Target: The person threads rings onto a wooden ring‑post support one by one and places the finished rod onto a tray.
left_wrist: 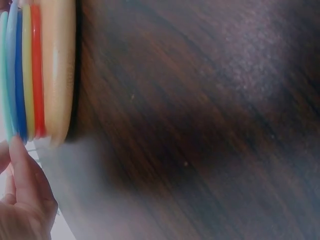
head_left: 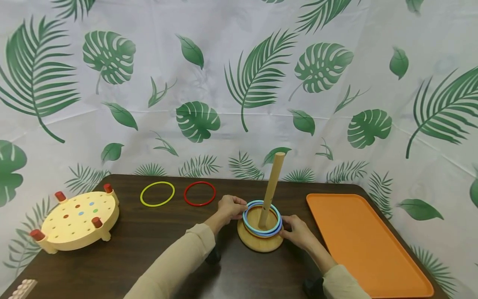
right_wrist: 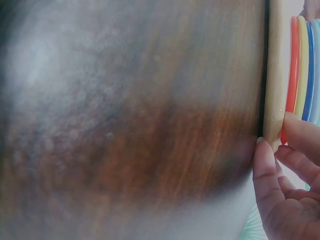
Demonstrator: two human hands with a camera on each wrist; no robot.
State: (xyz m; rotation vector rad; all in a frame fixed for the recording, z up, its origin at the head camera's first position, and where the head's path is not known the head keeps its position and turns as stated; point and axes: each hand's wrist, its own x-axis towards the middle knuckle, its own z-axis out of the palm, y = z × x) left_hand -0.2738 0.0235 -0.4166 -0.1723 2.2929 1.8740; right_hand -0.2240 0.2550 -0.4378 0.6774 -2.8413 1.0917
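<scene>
A wooden ring stand (head_left: pixel 260 245) with an upright post (head_left: pixel 272 182) stands on the dark table. Round the post lies a stack of thin rings: a mint ring (left_wrist: pixel 5 75) on top, then a light blue ring, a blue ring (left_wrist: pixel 20 80), a yellow ring (left_wrist: pixel 28 75) and a red ring (left_wrist: pixel 37 75) lowest, by the base. My left hand (head_left: pixel 228 207) pinches the mint ring at the stack's left edge. On the opposite side, my right hand (head_left: pixel 298 231) grips the base's edge, one finger touching the red ring (right_wrist: pixel 293 65).
A loose yellow ring (head_left: pixel 157 194) and a loose red ring (head_left: pixel 199 193) lie at the back. A pale round pegboard (head_left: pixel 80 216) with red-tipped legs is on the left, an orange tray (head_left: pixel 366 245) on the right. A leaf-print cloth (head_left: pixel 209 83) hangs behind the table.
</scene>
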